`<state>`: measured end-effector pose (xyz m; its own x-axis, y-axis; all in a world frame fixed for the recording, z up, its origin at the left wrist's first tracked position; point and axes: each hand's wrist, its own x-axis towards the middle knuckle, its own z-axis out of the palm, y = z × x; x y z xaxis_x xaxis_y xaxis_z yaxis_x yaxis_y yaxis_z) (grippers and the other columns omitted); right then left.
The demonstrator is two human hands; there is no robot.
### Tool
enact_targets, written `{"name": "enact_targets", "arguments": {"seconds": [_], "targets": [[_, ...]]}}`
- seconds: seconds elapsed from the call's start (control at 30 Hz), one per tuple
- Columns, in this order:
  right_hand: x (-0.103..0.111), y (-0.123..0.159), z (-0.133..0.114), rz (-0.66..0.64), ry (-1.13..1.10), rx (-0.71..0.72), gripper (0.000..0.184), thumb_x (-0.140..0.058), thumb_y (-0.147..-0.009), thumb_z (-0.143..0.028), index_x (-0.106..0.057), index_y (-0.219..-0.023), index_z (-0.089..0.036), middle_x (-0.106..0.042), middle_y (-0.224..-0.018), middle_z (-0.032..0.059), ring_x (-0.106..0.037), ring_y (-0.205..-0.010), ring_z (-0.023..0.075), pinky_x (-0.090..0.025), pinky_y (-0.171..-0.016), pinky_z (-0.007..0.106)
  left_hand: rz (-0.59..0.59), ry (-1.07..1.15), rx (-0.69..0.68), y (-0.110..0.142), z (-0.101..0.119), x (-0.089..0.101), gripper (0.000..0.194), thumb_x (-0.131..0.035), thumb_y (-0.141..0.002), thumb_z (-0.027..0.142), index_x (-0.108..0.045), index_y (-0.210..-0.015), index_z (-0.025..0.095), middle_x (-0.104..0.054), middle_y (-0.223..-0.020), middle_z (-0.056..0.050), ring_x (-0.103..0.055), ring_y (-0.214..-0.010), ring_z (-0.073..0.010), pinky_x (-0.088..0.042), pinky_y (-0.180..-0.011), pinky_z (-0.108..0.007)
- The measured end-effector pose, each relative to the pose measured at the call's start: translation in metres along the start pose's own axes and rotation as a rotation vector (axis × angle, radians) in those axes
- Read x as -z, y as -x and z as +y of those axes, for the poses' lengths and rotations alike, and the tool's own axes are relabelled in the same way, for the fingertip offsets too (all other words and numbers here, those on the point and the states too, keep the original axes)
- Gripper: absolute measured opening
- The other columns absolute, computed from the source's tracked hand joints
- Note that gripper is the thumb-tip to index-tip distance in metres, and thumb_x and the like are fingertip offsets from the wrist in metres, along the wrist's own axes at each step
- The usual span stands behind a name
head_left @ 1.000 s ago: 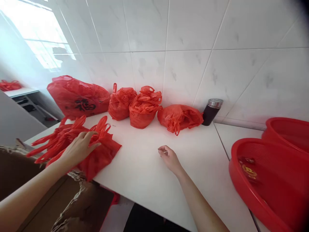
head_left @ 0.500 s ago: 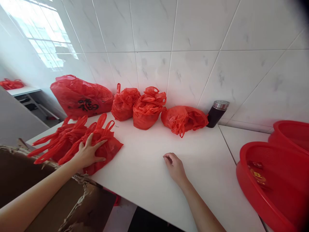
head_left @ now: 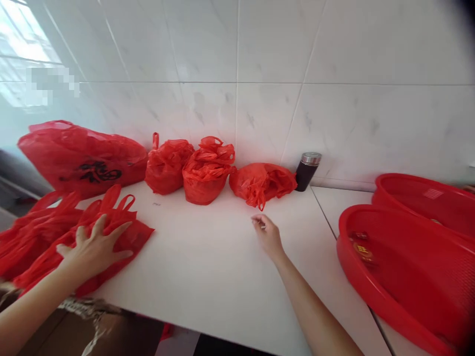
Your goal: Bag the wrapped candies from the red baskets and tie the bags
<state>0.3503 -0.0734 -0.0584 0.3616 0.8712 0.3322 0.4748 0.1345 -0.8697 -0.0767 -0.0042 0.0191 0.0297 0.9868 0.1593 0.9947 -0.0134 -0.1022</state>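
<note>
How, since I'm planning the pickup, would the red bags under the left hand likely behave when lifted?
The red bags would probably flop, since their plastic looks thin and creased. They may be light for their spread, lying fairly low under the left hand. They could slide over one another, as they overlap loosely.

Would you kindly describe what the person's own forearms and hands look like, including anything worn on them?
The left hand and right hand are ungloved, with no ring, watch or bracelet visible. The slim left forearm and right forearm are bare, with no sleeve or marking in view.
</note>
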Motion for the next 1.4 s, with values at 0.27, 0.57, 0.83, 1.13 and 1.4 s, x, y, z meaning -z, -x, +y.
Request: {"name": "enact_targets", "arguments": {"seconds": [0.27,0.57,0.83,1.13,1.4], "targets": [[0.007,-0.107,0.01,0.169,0.066,-0.123,0.028,-0.061,-0.078,-0.033,-0.061,-0.102,-0.019,-0.068,-0.103,0.0096,-0.061,-0.095,0.0229,-0.045,-0.087,0.036,-0.047,0.329,-0.693,-0.012,0.198,0.048,0.065,-0.052,-0.085,0.053,-0.041,-0.144,0.029,-0.032,-0.154,-0.014,-0.041,-0.134,-0.0352,-0.041,-0.103,-0.052],[0.026,-0.033,0.019,0.094,-0.062,-0.06,0.01,-0.056,-0.081,-0.031,-0.06,-0.08,-0.022,-0.065,-0.077,-0.001,-0.059,-0.072,0.0162,-0.046,-0.074,0.028,0.068,0.344,-0.782,-0.078,0.358,0.001,0.04,-0.039,-0.095,0.033,-0.058,-0.13,0.038,-0.032,-0.157,-0.003,-0.015,-0.145,-0.0404,-0.019,-0.107,-0.071],[0.095,0.036,-0.04,0.416,-0.344,-0.024,0.019,-0.049,-0.093,-0.041,-0.054,-0.093,-0.023,-0.062,-0.091,0.0039,-0.057,-0.078,0.0161,-0.047,-0.074,0.028,0.059,0.385,-0.619,-0.094,0.402,-0.009,0.053,-0.037,-0.096,0.026,-0.035,-0.148,0.028,-0.032,-0.155,-0.012,-0.012,-0.146,-0.0372,-0.018,-0.109,-0.068],[0.124,0.096,-0.069,0.324,-0.529,-0.168,0.018,-0.057,-0.091,-0.041,-0.057,-0.092,-0.023,-0.061,-0.071,0.0001,-0.057,-0.064,0.0139,-0.051,-0.068,0.03,0.142,0.634,-0.568,-0.095,0.396,0.058,0.034,-0.046,-0.092,0.031,-0.064,-0.119,0.024,-0.041,-0.148,-0.015,-0.023,-0.141,-0.0427,-0.006,-0.105,-0.076],[0.126,0.057,-0.092,0.271,-0.801,-0.174,0.023,-0.062,-0.088,-0.039,-0.051,-0.102,-0.024,-0.061,-0.068,-0.0032,-0.062,-0.066,0.0142,-0.053,-0.067,0.029,-0.129,1.201,-0.821,0.077,0.325,0.069,0.059,-0.074,-0.071,0.047,-0.054,-0.124,0.029,-0.059,-0.128,-0.008,-0.055,-0.118,-0.0262,-0.046,-0.098,-0.041]]}}
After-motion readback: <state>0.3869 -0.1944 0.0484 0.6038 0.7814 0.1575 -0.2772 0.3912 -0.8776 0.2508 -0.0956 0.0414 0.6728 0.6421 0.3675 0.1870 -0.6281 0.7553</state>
